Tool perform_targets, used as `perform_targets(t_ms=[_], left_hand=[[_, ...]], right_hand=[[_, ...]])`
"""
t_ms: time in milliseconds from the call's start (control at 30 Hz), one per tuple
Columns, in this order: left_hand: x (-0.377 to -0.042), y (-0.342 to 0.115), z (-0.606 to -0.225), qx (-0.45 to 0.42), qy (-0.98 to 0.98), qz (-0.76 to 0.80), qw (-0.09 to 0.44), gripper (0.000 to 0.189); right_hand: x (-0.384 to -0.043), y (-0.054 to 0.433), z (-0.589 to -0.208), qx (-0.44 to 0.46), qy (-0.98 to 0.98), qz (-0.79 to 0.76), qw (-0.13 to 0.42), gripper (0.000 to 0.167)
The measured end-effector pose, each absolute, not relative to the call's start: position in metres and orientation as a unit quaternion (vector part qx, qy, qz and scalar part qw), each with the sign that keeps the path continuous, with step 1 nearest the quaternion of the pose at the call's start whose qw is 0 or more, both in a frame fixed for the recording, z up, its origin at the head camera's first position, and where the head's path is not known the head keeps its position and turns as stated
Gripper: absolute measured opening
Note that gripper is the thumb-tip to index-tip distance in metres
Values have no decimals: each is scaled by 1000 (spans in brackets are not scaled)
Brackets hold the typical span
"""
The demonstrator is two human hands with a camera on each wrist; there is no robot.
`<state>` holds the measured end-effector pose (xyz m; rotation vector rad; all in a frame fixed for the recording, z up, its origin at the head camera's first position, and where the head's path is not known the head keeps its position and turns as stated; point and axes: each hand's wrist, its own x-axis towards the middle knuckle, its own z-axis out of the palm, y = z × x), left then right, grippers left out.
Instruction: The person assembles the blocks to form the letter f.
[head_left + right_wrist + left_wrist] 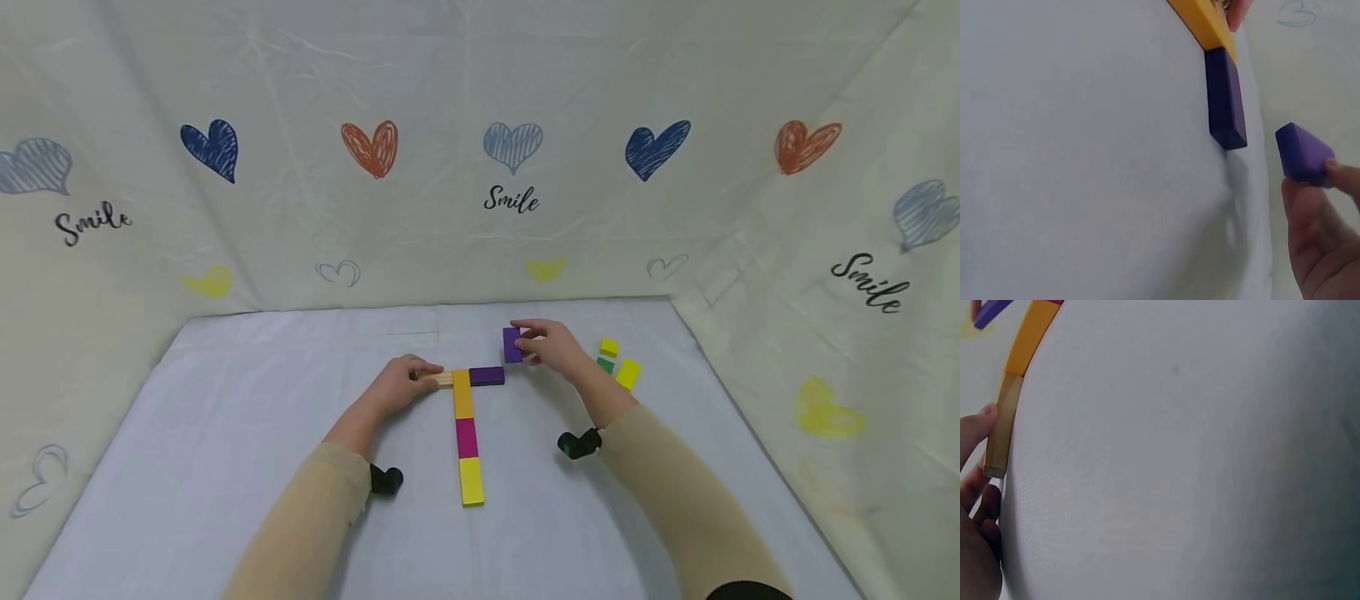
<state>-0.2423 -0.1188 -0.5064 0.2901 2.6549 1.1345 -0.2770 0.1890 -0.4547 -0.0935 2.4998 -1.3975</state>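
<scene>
My right hand (553,345) pinches a purple block (512,345) between thumb and fingers, held up behind and to the right of the laid blocks. In the right wrist view the raised purple block (1304,156) shows apart from a dark purple block (1225,97) on the cloth. With thumb and fingertips my left hand (397,385) grips a plain wooden block (1004,425), whose end meets an orange block (462,393). To the right of that orange end lies the dark purple block (487,377). A magenta block (467,438) and a yellow block (471,482) continue the line toward me.
Beyond my right hand lie loose blocks: a small yellow one (609,347), a green one (605,365) partly hidden by the arm, and a larger yellow one (627,374). White cloth (225,467) covers the table, and a curtain (442,233) with hearts hangs behind.
</scene>
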Motion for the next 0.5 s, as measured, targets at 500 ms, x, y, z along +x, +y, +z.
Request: perform_targets(t_ms=[500], left_hand=[[-245, -122, -508, 97, 905, 396, 123, 28]], right_hand=[[-299, 112, -460, -55, 872, -456, 168, 44]])
